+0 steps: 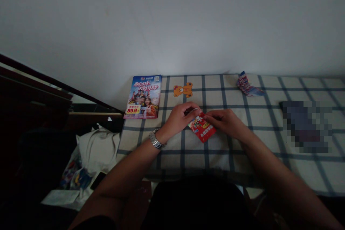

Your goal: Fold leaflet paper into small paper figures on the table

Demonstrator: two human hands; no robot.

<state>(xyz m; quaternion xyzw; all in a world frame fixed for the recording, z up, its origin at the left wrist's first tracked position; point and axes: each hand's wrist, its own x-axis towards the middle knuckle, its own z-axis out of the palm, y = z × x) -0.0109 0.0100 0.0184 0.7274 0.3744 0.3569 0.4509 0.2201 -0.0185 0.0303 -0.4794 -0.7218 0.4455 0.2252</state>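
Between my two hands is a small red printed packet (204, 132), held just above the checked cloth (178, 158). My left hand (183, 115), with a metal watch (156, 139) on its wrist, pinches the packet's upper left edge. The fingers of my right hand (225, 122) are closed on its upper right edge. Whether the packet is open at the top cannot be made out. Behind my left hand an orange teddy-bear cutout (183, 90) lies flat on the cloth.
A stack of colourful flyers (142, 97) sits at the cloth's left end. A crumpled printed paper (246, 85) lies at the back right, near the wall (188, 25). Farther right is a dark blurred-out object (304, 122). White bags (98, 147) stand below on the left.
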